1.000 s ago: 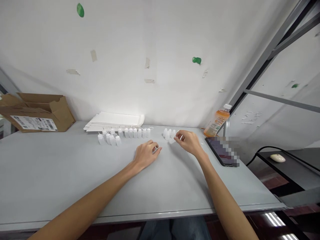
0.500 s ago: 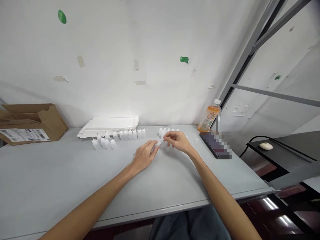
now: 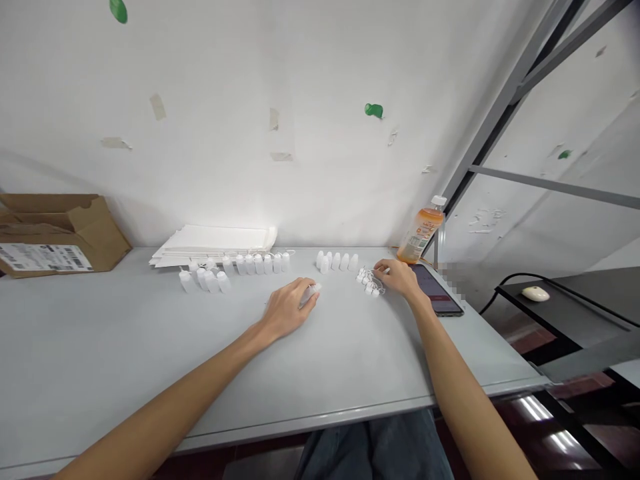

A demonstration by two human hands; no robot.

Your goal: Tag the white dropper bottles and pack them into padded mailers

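My left hand (image 3: 289, 311) rests on the grey table (image 3: 125, 347) with its fingers curled round a small white plastic bottle (image 3: 311, 293). My right hand (image 3: 399, 278) reaches to the right, fingertips pinched at a cluster of small white caps (image 3: 367, 283) lying on the table. A short row of small white bottles (image 3: 336, 261) stands just behind, between the two hands. A longer row of the same bottles (image 3: 235, 268) stands further left.
A stack of white sheets (image 3: 215, 239) lies against the wall. An open cardboard box (image 3: 60, 230) sits at the far left. An orange drink bottle (image 3: 419, 233) and a dark phone (image 3: 437, 296) are at the right. A side desk holds a mouse (image 3: 535, 293).
My right hand moved away from the left hand, rightward to the cluster of caps. The left hand stayed put, keeping the small bottle. The view shifted a little.
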